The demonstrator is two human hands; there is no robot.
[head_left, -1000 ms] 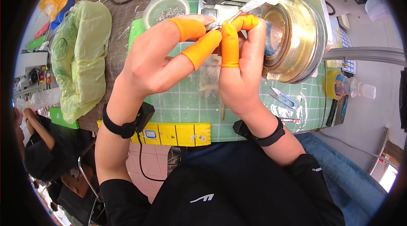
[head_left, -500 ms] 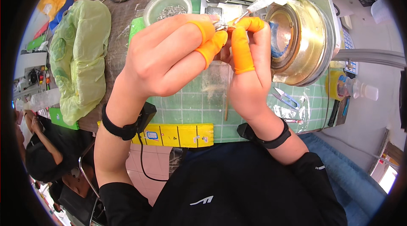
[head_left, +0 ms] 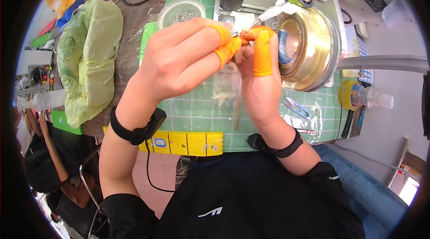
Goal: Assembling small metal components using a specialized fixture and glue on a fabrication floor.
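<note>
At the upper middle of the green mat (head_left: 197, 116), near the drum's open side: small silvery piece (head_left: 234, 33), held up between the two hands. Looks bright, metallic, irregular, with glints along it; tiny next to the fingertips.

Left hand (head_left: 177, 57): thumb and finger in orange cots, pinched together and clamped on the piece from its left. Right hand (head_left: 260, 86): orange-cotted thumb and forefinger bunched just at the piece's right side; can't tell if they're clamped on it or only against it.

Hard to read: piece's full outline, its ends covered by the cots; glare washes out the detail. Right hand's other fingers mostly tucked behind. White-wrapped tool (head_left: 274, 12) slants down to the right fingertips; can't tell if its tip touches.

Clear round tub (head_left: 162, 16) of small metal bits: near edge cut by left hand. Amber drum (head_left: 323, 51): left edge partly behind right hand. Blue-handled snips (head_left: 299, 109) lie clear, lower right.
</note>
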